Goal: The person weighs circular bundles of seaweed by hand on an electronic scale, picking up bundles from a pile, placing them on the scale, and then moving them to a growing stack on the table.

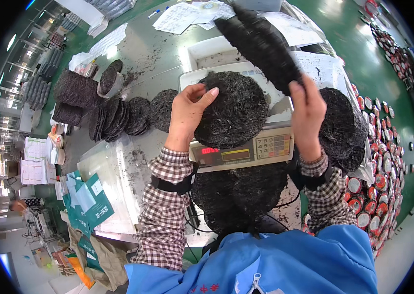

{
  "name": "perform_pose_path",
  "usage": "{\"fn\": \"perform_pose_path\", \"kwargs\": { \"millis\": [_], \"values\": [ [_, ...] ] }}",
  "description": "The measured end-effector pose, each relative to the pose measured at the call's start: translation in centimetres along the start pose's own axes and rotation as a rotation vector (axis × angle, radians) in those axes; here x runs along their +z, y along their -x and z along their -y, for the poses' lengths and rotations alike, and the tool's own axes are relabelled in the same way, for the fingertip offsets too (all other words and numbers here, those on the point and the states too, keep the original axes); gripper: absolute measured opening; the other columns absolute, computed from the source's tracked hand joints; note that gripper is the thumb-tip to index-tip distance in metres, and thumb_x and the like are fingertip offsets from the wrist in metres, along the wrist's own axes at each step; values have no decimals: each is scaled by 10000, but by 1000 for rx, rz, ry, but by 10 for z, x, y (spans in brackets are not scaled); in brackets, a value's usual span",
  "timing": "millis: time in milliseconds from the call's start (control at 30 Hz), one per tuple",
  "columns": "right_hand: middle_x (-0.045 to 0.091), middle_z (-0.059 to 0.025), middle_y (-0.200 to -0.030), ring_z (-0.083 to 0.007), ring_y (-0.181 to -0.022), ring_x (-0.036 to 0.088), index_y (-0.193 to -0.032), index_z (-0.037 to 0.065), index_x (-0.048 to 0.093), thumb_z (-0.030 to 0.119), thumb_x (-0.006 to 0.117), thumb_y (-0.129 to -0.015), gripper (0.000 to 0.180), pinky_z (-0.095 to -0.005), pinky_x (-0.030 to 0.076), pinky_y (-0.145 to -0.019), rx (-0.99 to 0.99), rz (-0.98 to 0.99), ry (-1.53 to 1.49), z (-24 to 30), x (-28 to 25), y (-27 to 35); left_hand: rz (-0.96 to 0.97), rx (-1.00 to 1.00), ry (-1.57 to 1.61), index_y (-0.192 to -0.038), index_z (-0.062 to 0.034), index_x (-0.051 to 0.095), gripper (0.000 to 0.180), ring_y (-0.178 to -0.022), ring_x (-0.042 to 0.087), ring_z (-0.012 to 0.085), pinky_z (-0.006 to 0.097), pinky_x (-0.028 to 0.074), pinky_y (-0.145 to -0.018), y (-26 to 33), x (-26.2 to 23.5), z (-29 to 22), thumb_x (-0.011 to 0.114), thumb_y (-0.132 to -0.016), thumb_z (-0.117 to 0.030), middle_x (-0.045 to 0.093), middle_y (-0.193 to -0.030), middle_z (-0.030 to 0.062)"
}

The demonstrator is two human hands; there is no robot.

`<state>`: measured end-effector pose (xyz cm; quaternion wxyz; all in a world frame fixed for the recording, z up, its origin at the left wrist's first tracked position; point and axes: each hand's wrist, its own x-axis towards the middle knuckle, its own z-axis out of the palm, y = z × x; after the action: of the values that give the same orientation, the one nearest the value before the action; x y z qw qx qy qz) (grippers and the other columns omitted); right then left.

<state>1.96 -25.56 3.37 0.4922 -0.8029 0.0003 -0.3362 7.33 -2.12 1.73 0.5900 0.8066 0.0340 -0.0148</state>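
Note:
Between the thumb and fingers of my left hand [187, 113] is the edge of a round dried seaweed disc [235, 111], nearly black and rough. It lies over the pan of a digital scale [270, 156]; whether it rests on the pan I cannot tell. My right hand [309, 111] grips a second seaweed piece [264, 53] by its lower end, raised over the scale's far right and tilted up to the left. Motion blurs that piece. Below the scale's keypad, more seaweed discs [238, 193] lie close to my body.
Left of the scale, several seaweed discs [138, 115] stand and lean in a row on the metal table [160, 56]. Another pile of discs [338, 130] sits right of my right hand. A white tray [207, 49] is behind the scale. Many red-and-white round packages [373, 193] fill the right side.

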Motion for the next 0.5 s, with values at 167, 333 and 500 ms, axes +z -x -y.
{"fn": "perform_pose_path", "kwargs": {
  "millis": [167,333,500],
  "values": [
    [576,-78,-1338,-226,-1310,477,-1204,75,625,193,680,-818,408,-550,202,-1172,-616,612,319,-15,21,57,-338,22,361,-1128,-36,655,322,-771,508,70,212,392,-635,27,-24,45,593,-969,-308,652,-1016,41],
    [558,-114,-1340,-307,-1281,484,-1263,57,584,95,668,-827,445,-466,273,-1139,-387,322,127,-22,-12,54,-474,-133,164,-1094,-74,645,306,-857,508,84,254,402,-703,108,-78,96,512,-1004,-335,635,-1098,4],
    [537,-139,-1352,-263,-1274,476,-1338,3,500,274,400,-1041,414,-349,340,-1071,226,31,-174,-61,-56,33,-499,-239,171,-1251,-54,551,432,-1098,497,184,314,403,-909,146,-96,113,534,-980,-390,552,-1255,76]
  ]
}}
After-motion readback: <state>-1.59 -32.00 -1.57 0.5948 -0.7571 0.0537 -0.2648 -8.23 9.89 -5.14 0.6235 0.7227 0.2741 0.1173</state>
